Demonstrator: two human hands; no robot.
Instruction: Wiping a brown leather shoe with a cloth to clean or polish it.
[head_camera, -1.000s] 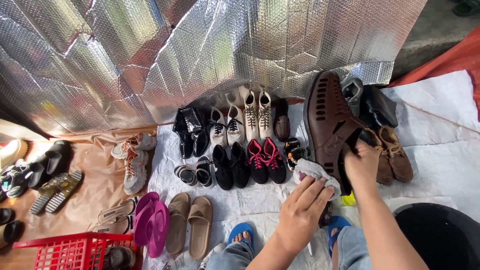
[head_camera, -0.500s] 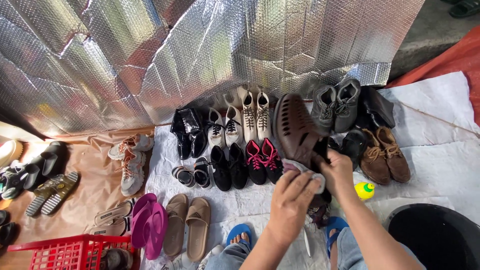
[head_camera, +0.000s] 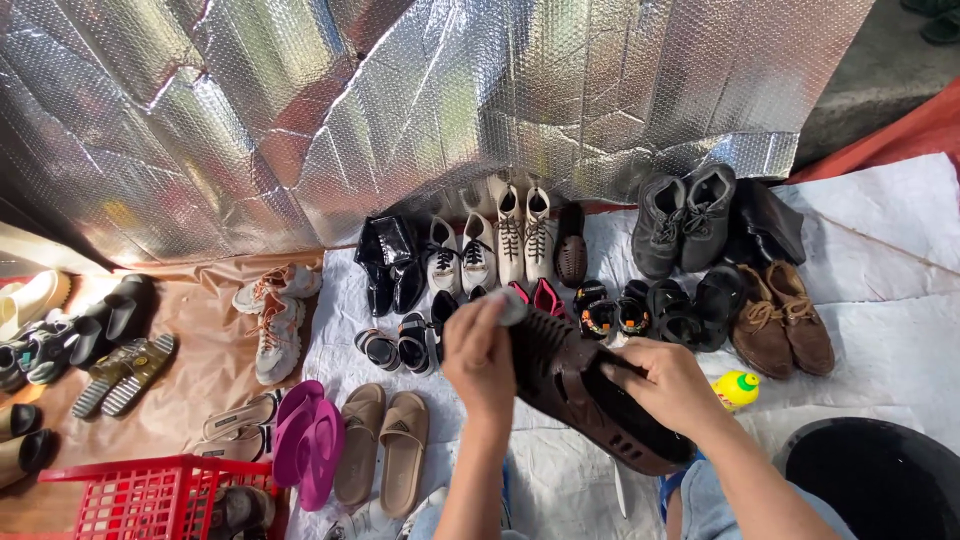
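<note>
Open room lies on the white sheet (head_camera: 880, 340) at the right of the frame, between the brown lace-up shoes (head_camera: 782, 320) and the black bucket (head_camera: 878, 478) at the lower right. A yellow bottle (head_camera: 738, 388) sits at its left edge. Center frame is crowded: rows of shoes block the way up to the silver foil wall (head_camera: 400, 100). At lower left, a red basket (head_camera: 150, 495) and purple flip-flops (head_camera: 308, 440) fill the floor.

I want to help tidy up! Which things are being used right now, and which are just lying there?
In use:
left hand pressing a grey cloth
right hand holding the dark brown clog

Just lying about:
brown lace-up shoes
pink flip-flops
tan slides
red basket
yellow bottle
black bucket
</note>
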